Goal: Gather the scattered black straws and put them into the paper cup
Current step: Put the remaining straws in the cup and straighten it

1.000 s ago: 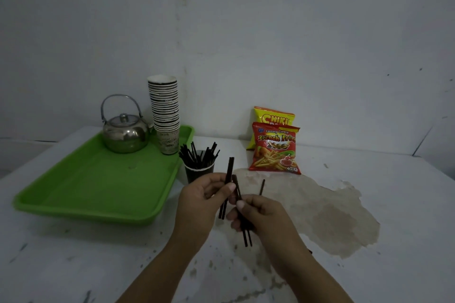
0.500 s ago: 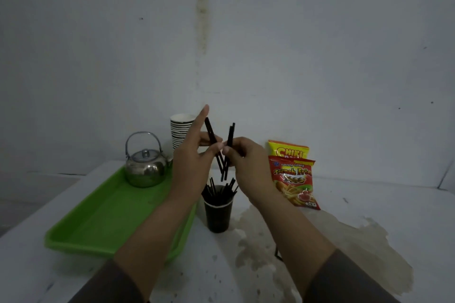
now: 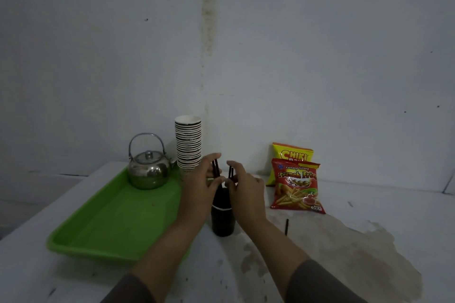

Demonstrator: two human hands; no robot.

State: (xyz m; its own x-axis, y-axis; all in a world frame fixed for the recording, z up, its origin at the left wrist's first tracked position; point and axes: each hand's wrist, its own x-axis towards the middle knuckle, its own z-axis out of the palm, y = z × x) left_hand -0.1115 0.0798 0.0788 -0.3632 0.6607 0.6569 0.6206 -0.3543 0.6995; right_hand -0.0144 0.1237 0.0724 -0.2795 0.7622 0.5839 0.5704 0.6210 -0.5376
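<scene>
Item: black straws [image 3: 216, 168], pinched upright in our left hand [image 3: 200, 188] and right hand [image 3: 242, 186], directly above the paper cup [image 3: 222, 219]. Risk: crowded cup deflects tips, spilling straws beside the stray straw [image 3: 286, 227].

Wall: we see bare grey-white plaster wall [image 3: 320, 44], a dark vertical damp streak [image 3: 209, 7] upper centre.
Table: we see a worn white tabletop [image 3: 381, 216], brownish stain [image 3: 357, 253] lower right.
Light: dim.

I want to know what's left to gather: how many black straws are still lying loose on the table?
1. A single straw lies on the table right of the black cup, below the French Fries bag. The arms may hide others.
</scene>
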